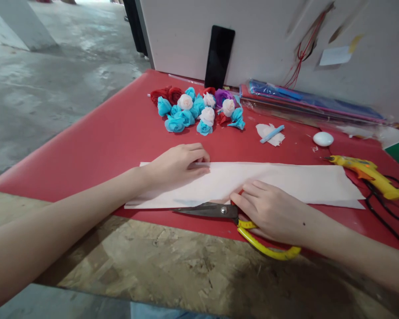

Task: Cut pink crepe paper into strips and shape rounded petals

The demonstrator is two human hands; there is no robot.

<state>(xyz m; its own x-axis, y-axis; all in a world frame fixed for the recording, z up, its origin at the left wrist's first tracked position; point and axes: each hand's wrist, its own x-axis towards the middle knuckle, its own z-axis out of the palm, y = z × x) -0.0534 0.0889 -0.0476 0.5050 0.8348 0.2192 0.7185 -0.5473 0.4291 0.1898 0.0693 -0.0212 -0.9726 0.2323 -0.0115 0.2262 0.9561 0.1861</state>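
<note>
A long folded strip of pale pink crepe paper [286, 179] lies across the red table covering. My left hand [182, 160] is closed at its far edge, with thumb and fingers pinching the paper. My right hand [266, 210] has curled fingers closed on the near edge of the same paper. Beneath and beside it are scissors [209, 211] with dark blades and yellow handles, their tips pointing left along the paper's near edge. Part of the handle is hidden under my right hand, and the lower yellow loop sticks out.
Blue, white, red and purple paper flowers [186, 117] lie behind the paper. A black phone [220, 55] leans on the wall. Wrapped paper packs [312, 104], a blue stick [271, 134], a white egg-shaped object [323, 139] and a yellow glue gun [369, 173] with a black cord are rightward.
</note>
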